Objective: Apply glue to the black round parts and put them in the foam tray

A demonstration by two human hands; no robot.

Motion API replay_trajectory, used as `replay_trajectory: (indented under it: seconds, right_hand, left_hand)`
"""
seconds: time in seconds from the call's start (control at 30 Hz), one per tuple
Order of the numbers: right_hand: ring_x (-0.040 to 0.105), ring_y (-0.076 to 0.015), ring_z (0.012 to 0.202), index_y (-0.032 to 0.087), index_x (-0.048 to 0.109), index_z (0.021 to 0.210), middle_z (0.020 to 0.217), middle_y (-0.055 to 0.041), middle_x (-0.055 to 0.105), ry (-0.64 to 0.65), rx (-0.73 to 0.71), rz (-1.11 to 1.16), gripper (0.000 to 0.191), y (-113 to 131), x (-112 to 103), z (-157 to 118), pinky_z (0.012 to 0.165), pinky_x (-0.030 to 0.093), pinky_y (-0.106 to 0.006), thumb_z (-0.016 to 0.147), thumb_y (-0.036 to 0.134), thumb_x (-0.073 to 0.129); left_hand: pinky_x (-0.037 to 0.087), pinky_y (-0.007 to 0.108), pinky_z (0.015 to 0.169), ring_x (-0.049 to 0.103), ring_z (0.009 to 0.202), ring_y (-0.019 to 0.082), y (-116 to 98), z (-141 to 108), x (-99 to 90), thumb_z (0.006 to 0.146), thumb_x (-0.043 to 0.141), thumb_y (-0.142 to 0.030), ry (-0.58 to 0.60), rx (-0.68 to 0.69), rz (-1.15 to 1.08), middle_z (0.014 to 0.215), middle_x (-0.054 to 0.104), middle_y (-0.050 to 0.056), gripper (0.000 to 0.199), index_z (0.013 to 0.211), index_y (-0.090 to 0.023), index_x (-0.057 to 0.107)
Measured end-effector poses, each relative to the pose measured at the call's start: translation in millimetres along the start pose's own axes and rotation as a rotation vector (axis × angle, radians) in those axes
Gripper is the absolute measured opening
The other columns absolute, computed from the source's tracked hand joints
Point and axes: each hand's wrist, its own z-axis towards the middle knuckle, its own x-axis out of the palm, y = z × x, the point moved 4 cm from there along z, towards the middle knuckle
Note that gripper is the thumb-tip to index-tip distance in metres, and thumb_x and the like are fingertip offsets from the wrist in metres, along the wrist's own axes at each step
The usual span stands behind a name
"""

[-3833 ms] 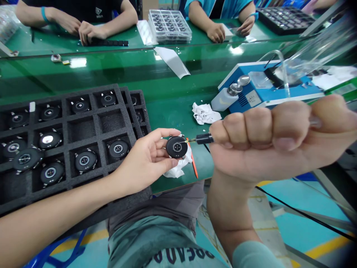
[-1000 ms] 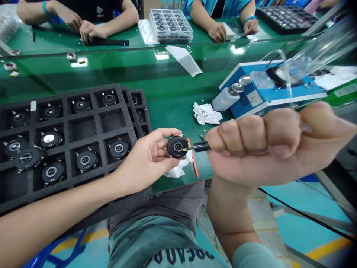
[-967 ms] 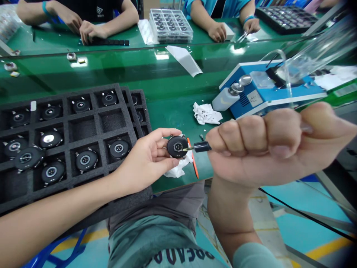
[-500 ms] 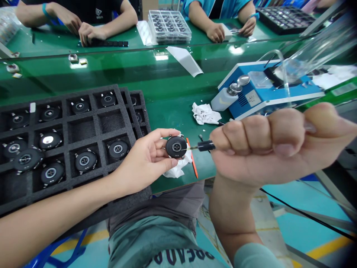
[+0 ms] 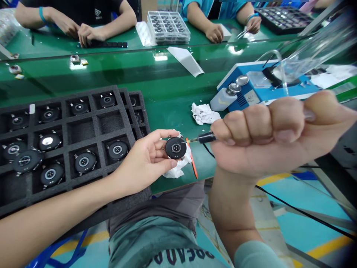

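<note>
From the head view: left hand [image 5: 142,160] cupped around a round black disc-shaped device [image 5: 175,147], fingers and thumb clamped on its edge, its face with four small central contacts turned up toward the camera. Just below the disc, a crumpled white tissue [image 5: 178,169] and a slim orange pick [image 5: 193,163], both lying on the green workbench [image 5: 167,115]. Right hand [image 5: 267,137] closed in a tight fist around a black-handled precision screwdriver [image 5: 206,138], its fine metal tip at the disc's right edge, contact too small to tell. To the left, a black foam tray [image 5: 111,91] with similar discs seated in its cells. Farther up the bench, a second crumpled tissue [image 5: 203,113], a white plastic bottle [image 5: 221,100] and a blue benchtop machine [image 5: 237,102]. Across the bench, one co-worker's hands [image 5: 89,39] over a black strip and another co-worker's hand [image 5: 214,33] near a clear tray [image 5: 169,28].
</note>
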Motion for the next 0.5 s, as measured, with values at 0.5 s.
replay_trajectory:
  seconds: [0.5]
  right_hand:
    - [0.054,-0.0131,0.068,0.029,0.056,0.072,0.069,0.0047,0.053,-0.616,-0.252,-0.567,0.024,13,-106,23,0.074,0.05,-0.032,0.086,0.044,0.068]
  left_hand:
    - [0.061,0.032,0.08,0.077,0.092,0.021,-5,0,-3.7,0.076,0.083,-0.013,-0.029,0.014,0.039,0.104,0.078,0.007,0.054,0.122,-0.019,0.056]
